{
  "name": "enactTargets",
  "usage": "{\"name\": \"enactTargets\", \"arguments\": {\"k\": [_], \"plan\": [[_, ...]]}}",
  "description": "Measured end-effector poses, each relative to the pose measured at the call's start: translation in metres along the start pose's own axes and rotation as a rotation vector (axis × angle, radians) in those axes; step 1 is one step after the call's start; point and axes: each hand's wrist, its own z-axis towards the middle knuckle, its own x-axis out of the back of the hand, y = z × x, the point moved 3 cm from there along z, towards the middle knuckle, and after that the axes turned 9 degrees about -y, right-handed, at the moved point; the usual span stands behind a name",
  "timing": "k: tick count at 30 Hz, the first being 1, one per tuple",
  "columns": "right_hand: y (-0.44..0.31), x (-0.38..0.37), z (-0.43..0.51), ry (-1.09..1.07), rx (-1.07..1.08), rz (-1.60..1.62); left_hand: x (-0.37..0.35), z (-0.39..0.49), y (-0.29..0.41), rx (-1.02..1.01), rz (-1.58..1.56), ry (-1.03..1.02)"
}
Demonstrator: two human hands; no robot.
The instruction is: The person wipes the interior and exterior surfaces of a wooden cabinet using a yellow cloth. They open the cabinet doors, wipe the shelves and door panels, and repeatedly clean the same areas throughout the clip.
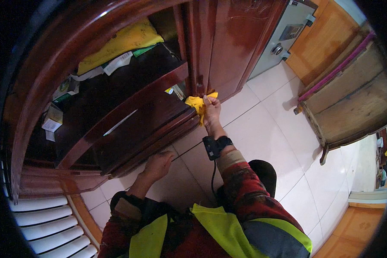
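Observation:
My right hand [212, 111] grips a crumpled yellow cloth [196, 102] at the lower front corner of a dark red wooden cabinet [154, 124], beside the hinge side of its open door [235, 45]. The cloth touches the wood there. Lower and to the left, my left hand [159, 164] hangs over the tiled floor in front of the cabinet's base, fingers curled, with no object visible in it. On the cabinet's shelf lie a yellow packet [122, 45] and small boxes [53, 117]. A white strip [120, 122] shows under the shelf edge.
A grey safe [277, 40] with a dial and keypad stands behind the open door. At right is a worn wooden piece of furniture [351, 103] with a purple edge. White slats [48, 219] lie at lower left. Pale tiles [271, 135] cover the floor.

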Motion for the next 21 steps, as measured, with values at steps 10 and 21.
{"name": "enactTargets", "arguments": {"k": [10, 21], "plan": [[0.071, 0.069, 0.018, -0.095, -0.023, -0.427, -0.006, -0.001, -0.007, 0.014, 0.064, -0.065], [-0.014, -0.009, -0.005, 0.018, 0.039, -0.392, -0.007, 0.002, 0.006, -0.063, 0.026, -0.030]]}}
